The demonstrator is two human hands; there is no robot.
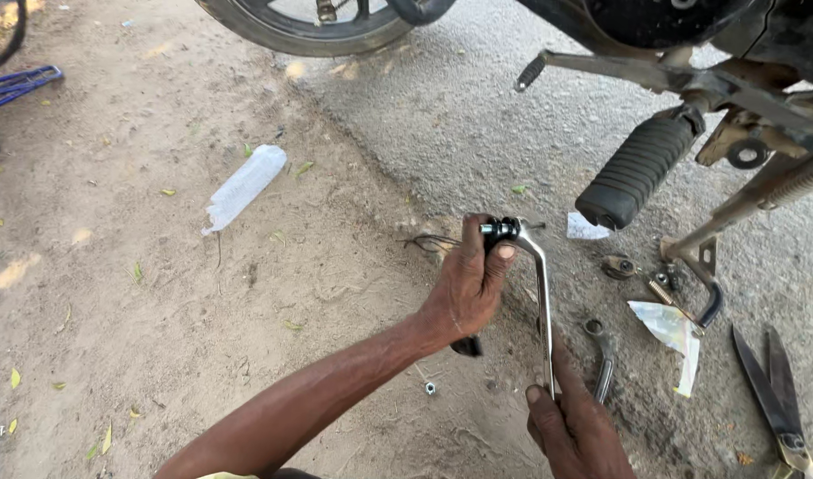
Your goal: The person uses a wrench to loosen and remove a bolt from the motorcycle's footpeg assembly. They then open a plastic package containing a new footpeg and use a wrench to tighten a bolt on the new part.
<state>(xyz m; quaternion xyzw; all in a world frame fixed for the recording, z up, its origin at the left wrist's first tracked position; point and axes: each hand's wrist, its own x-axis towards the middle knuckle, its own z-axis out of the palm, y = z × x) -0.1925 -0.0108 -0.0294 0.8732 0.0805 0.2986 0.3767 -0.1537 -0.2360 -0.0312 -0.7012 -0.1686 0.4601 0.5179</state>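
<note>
I see the chrome lever (543, 302) standing near upright, my left hand (471, 284) clenched round its black top end, my right hand (573, 426) grasping its foot

Open dirt to my left, only a crushed plastic bottle (244, 186) lying well apart, plus scattered leaves. Right side is crowded: motorcycle footpeg (635, 171) juts down over the ground, stand bracket (697, 266) just below it. On the concrete I see a spanner (601, 355), torn paper (672, 333), shears (774, 390) near the edge. Rear wheel (309, 27) blocks the top. Small nut (430, 388) sits under my left forearm.
</note>
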